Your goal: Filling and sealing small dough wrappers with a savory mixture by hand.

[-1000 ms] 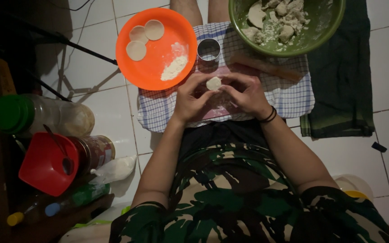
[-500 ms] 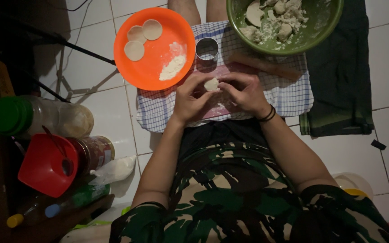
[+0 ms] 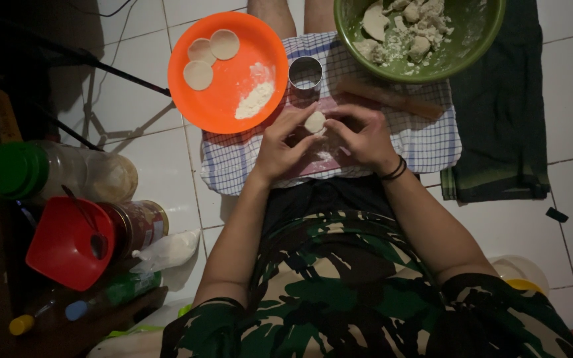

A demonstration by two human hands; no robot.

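I saw both sets of fingertips pinched on the dough disc [image 3: 314, 122], just below the metal cutter ring [image 3: 305, 73]. My left hand [image 3: 280, 149] and right hand [image 3: 365, 138] angled inward over the checked cloth [image 3: 426, 142], the orange plate [image 3: 228, 71] close left of the ring.

The floor [image 3: 167, 172] is laid with large white square tiles, their grout lines running as thin dark seams. Light falls unevenly: the tiles on the right of the floor are pale and bright, while the left side sinks into deep shadow. A dark green cloth [image 3: 499, 113] lies flat on the tiles at the floor's right side, its folded lower edge showing a striped hem. On the floor's left side, thin dark metal legs [image 3: 94, 113] of a stand cross the tiles at a slant, casting soft shadows. A black cable [image 3: 117, 10] curls over the tiles at the floor's upper left. A wooden edge [image 3: 1, 119] borders the floor's far left.
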